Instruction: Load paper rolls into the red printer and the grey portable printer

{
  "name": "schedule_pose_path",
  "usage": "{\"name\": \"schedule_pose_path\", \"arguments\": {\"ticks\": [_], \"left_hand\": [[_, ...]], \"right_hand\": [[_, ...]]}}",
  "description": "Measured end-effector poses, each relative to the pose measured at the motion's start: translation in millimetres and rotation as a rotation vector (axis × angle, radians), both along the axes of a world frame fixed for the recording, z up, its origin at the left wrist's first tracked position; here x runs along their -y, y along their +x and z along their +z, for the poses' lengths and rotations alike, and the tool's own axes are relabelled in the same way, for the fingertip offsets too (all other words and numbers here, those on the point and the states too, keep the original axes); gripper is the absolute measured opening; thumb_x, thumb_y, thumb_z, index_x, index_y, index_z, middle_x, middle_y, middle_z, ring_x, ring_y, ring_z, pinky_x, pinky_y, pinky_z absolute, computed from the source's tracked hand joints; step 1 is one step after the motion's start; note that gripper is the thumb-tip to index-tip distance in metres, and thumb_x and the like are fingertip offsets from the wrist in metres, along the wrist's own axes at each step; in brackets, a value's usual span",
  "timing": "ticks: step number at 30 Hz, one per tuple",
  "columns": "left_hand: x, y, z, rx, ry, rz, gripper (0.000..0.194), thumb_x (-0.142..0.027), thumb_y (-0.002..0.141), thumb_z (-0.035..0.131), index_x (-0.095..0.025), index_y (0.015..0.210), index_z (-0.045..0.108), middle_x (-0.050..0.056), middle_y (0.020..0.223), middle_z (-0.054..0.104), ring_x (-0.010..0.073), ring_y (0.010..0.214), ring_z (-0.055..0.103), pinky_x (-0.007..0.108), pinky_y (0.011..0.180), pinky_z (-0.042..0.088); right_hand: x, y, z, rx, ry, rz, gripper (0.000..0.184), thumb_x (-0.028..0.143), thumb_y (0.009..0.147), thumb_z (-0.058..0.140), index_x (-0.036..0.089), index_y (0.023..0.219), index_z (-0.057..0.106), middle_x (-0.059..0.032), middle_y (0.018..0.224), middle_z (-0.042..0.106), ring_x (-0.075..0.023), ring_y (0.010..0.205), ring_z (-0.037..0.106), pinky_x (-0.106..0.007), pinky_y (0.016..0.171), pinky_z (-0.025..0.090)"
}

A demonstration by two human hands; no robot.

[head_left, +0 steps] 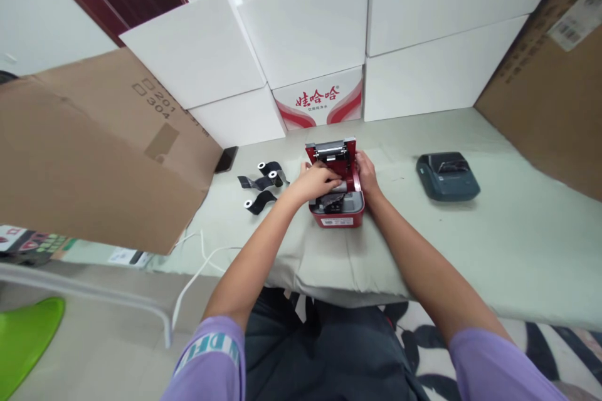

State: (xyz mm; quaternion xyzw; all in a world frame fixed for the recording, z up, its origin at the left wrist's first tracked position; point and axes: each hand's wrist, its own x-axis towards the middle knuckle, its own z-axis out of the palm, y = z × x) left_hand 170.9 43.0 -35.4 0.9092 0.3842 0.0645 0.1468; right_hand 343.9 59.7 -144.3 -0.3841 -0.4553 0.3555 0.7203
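Pale green cloth covers the counter point(517, 250), backed by stacked white boxes point(305, 31). Its back turned up, the left hand point(316, 183) reaches across into an open, boxy red device with a raised lid point(336, 222), fingers bent beside a grey cylinder point(339, 187); whether they pinch anything, I cannot tell. The right hand point(367, 174), its forearm slanting inward, rests against the device's right side, fingers partly hidden behind it; their grip cannot be told either. So the red device sits between the hands, touched by both. Just left of the left hand lie three loosely unwound black rolls with white cores point(261, 202). Farther left stands a brown cardboard sheet point(108, 156). Well right of the right hand sits a dark blue-grey rounded device point(446, 183).
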Motion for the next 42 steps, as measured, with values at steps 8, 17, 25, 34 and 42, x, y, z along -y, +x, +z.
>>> {"name": "schedule_pose_path", "arguments": {"ticks": [8, 17, 25, 34, 42], "left_hand": [[70, -51, -5.4, 0.345, 0.185, -0.064, 0.033, -0.052, 0.09, 0.068, -0.03, 0.112, 0.078, 0.008, 0.115, 0.072, 0.0262, 0.109, 0.058, 0.045, 0.102, 0.033], [76, -40, -24.0, 0.641, 0.163, 0.167, 0.03, -0.05, 0.096, 0.057, -0.032, 0.097, 0.081, 0.007, 0.127, 0.065, 0.0259, 0.123, 0.054, 0.044, 0.11, 0.037], [31, -25, -62.4, 1.006, -0.609, 0.463, 0.081, -0.027, 0.085, 0.053, -0.033, 0.161, 0.027, 0.002, 0.164, 0.04, 0.0229, 0.144, 0.049, 0.037, 0.113, 0.046], [45, -27, -72.5, 1.179, -0.638, 0.438, 0.077, -0.038, 0.085, 0.063, -0.029, 0.157, 0.039, 0.003, 0.165, 0.039, 0.0231, 0.152, 0.038, 0.039, 0.123, 0.037], [78, -50, -97.2, 1.084, -0.697, 0.182, 0.13, -0.05, 0.062, 0.092, -0.027, 0.165, 0.017, 0.012, 0.165, 0.037, 0.0336, 0.151, 0.039, 0.046, 0.125, 0.032]], "right_hand": [[21, -3, 9.6, -0.073, 0.01, 0.027, 0.04, 0.062, 0.092, 0.053, 0.027, 0.104, 0.067, -0.0023, 0.106, 0.07, -0.0236, 0.106, 0.065, -0.041, 0.104, 0.048], [35, 17, 27.4, 0.188, -0.155, 0.257, 0.044, 0.031, 0.058, 0.058, 0.029, 0.102, 0.066, -0.0042, 0.122, 0.061, -0.0315, 0.121, 0.055, -0.046, 0.1, 0.048], [35, 21, 30.9, 0.04, -0.294, 0.463, 0.078, 0.027, 0.051, 0.059, 0.033, 0.128, 0.049, -0.0047, 0.133, 0.057, -0.029, 0.113, 0.059, -0.042, 0.092, 0.052], [35, 24, 26.0, 0.202, -0.304, 0.319, 0.068, 0.03, 0.058, 0.061, 0.032, 0.125, 0.048, -0.005, 0.131, 0.054, -0.0263, 0.108, 0.059, -0.044, 0.092, 0.053], [133, 21, 45.3, 0.693, -0.277, 0.22, 0.08, 0.051, 0.074, 0.079, 0.032, 0.144, 0.045, -0.0138, 0.136, 0.053, -0.0378, 0.125, 0.054, -0.057, 0.101, 0.05]]}}
